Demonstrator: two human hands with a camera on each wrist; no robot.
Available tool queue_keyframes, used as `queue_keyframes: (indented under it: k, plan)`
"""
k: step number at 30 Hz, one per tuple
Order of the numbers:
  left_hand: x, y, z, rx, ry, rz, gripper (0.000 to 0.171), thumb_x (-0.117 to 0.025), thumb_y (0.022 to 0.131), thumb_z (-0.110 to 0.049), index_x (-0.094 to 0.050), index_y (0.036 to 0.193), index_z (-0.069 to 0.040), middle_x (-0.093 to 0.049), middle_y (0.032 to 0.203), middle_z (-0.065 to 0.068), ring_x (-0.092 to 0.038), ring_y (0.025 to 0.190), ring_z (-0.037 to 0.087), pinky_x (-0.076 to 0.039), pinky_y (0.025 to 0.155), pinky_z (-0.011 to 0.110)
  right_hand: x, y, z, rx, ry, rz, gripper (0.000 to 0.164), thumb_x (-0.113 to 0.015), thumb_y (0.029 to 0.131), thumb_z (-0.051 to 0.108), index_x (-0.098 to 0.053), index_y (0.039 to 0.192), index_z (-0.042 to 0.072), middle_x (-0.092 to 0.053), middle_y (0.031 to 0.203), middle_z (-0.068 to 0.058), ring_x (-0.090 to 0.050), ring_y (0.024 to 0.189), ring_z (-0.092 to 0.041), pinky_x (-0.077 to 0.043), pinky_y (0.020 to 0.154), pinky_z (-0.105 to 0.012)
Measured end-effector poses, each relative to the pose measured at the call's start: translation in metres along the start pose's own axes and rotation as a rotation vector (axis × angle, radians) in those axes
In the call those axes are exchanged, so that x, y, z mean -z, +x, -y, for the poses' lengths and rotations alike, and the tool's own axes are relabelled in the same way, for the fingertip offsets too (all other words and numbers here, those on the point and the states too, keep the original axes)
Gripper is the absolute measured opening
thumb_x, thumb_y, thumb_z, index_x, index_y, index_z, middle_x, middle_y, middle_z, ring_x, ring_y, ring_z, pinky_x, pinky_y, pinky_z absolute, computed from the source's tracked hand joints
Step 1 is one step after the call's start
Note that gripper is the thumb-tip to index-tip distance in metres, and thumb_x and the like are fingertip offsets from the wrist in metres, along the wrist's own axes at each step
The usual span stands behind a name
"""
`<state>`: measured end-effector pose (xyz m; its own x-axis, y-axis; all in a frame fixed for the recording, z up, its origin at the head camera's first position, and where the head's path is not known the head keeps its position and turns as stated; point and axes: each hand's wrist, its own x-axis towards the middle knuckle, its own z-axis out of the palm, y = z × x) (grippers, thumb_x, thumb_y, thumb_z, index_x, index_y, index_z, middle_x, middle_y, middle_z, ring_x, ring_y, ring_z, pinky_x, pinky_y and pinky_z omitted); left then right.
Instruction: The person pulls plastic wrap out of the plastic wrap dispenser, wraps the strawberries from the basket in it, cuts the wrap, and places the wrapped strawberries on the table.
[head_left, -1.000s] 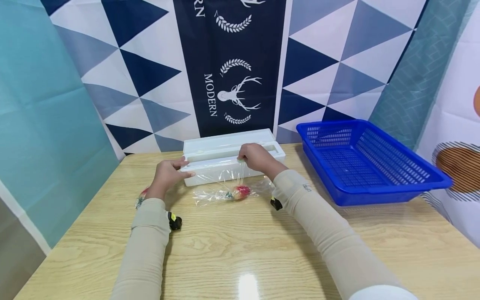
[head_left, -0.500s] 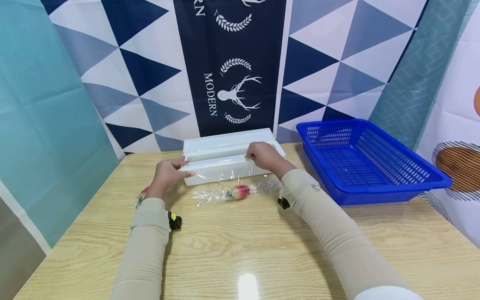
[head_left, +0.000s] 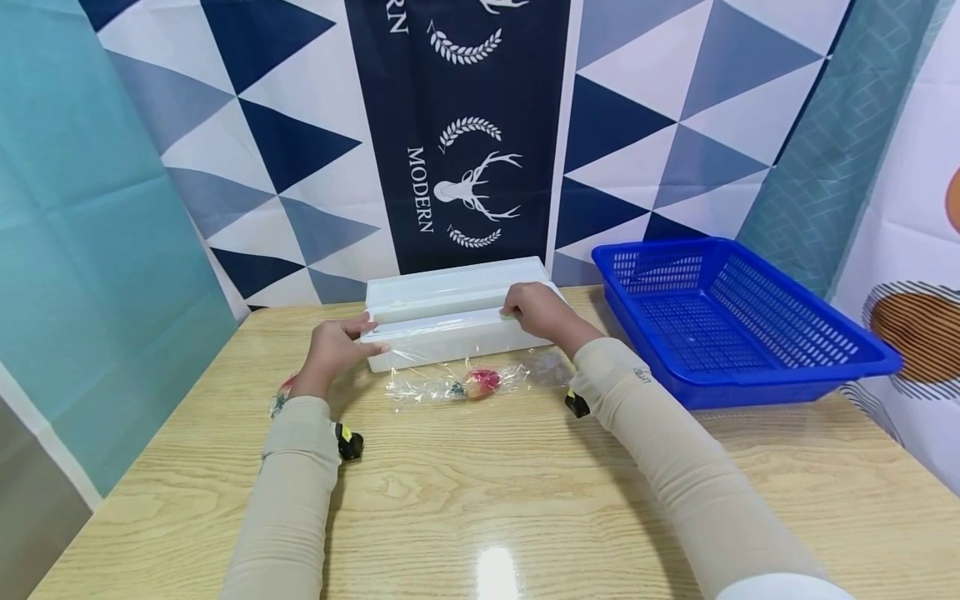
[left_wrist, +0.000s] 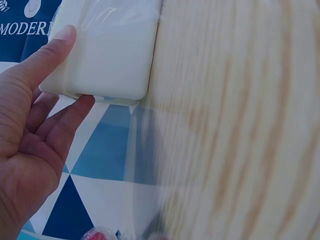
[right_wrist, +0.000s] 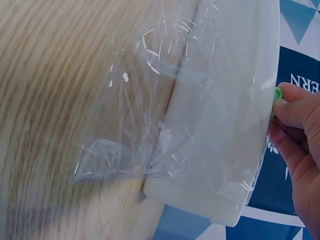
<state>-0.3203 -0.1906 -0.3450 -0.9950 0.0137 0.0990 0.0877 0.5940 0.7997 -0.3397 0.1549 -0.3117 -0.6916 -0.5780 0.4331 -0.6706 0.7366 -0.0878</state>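
Note:
A long white box [head_left: 450, 343] with its lid raised stands at the back of the table; it looks like a cling film dispenser. My left hand [head_left: 333, 350] grips its left end, thumb on the front and fingers behind and below, as the left wrist view shows. Clear plastic film [right_wrist: 145, 110] drapes over the front edge onto the table. At the right part of that edge my right hand [head_left: 542, 313] pinches a small green slider [right_wrist: 278, 95] between thumb and finger. Before the box, under or in the clear film, lies a small red and yellowish item [head_left: 482, 383] with a green end.
A blue plastic basket [head_left: 780, 381] stands at the right of the wooden table [head_left: 450, 500]. Beside my left wrist, partly hidden, lies another red, plastic-wrapped item [head_left: 283, 390]. A patterned cloth [head_left: 465, 150] hangs right behind the box.
My right hand has moved rightward along the box's front edge. The film stretched up above the red item has dropped lower. My left hand and the box have stayed put.

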Motion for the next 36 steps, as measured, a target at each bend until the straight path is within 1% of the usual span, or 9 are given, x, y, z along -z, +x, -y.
queue_keyframes:
  k: [10, 15, 19, 25, 30, 36]
  plan:
    - [-0.001, 0.000, -0.001, 0.000, -0.013, -0.012, 0.065, -0.079, 0.053, -0.043, -0.062, 0.112, -0.019, -0.044, 0.130, -0.006, -0.041, 0.120, 0.020, -0.033, 0.097, 0.035, 0.002, -0.003, -0.004, -0.013, 0.019, 0.013, 0.023, -0.055, 0.078, -0.008, -0.071, 0.083, 0.008, -0.065, 0.083, -0.004, -0.060, 0.081, -0.019, -0.048, 0.076, -0.031]
    - [-0.001, -0.001, -0.001, -0.017, -0.006, -0.001, 0.066, -0.079, 0.055, -0.043, -0.061, 0.113, -0.018, -0.043, 0.131, -0.005, -0.040, 0.121, 0.021, -0.033, 0.098, 0.035, 0.003, -0.005, -0.005, -0.039, 0.046, 0.030, 0.023, -0.055, 0.079, -0.008, -0.071, 0.085, 0.007, -0.065, 0.084, -0.004, -0.060, 0.083, -0.020, -0.048, 0.077, -0.032]
    - [-0.002, 0.000, 0.000, -0.028, 0.004, -0.006, 0.065, -0.079, 0.055, -0.043, -0.062, 0.112, -0.018, -0.044, 0.130, -0.005, -0.041, 0.120, 0.020, -0.034, 0.097, 0.035, 0.003, -0.006, -0.007, -0.054, 0.039, 0.041, 0.023, -0.055, 0.079, -0.008, -0.071, 0.085, 0.008, -0.065, 0.085, -0.004, -0.060, 0.084, -0.019, -0.048, 0.078, -0.031]
    - [-0.002, 0.001, 0.001, -0.040, 0.024, -0.011, 0.065, -0.078, 0.055, -0.045, -0.062, 0.112, -0.019, -0.044, 0.130, -0.006, -0.041, 0.119, 0.021, -0.034, 0.097, 0.034, 0.005, -0.009, -0.008, -0.035, 0.045, 0.022, 0.023, -0.055, 0.078, -0.009, -0.071, 0.084, 0.007, -0.065, 0.083, -0.004, -0.060, 0.082, -0.020, -0.048, 0.077, -0.032]
    - [-0.002, 0.001, 0.001, -0.033, 0.031, -0.009, 0.066, -0.077, 0.055, -0.047, -0.062, 0.112, -0.020, -0.044, 0.130, -0.007, -0.040, 0.120, 0.020, -0.033, 0.098, 0.034, 0.004, -0.011, -0.010, -0.025, 0.047, 0.005, 0.023, -0.055, 0.077, -0.009, -0.071, 0.083, 0.006, -0.064, 0.082, -0.004, -0.060, 0.080, -0.019, -0.048, 0.075, -0.032]
    - [-0.003, 0.001, 0.000, -0.012, -0.013, -0.015, 0.065, -0.079, 0.054, -0.044, -0.062, 0.111, -0.019, -0.044, 0.130, -0.006, -0.040, 0.120, 0.021, -0.034, 0.097, 0.035, 0.004, -0.013, -0.014, -0.018, 0.048, -0.010, 0.024, -0.055, 0.077, -0.010, -0.071, 0.083, 0.007, -0.064, 0.082, -0.004, -0.060, 0.080, -0.019, -0.048, 0.075, -0.032]
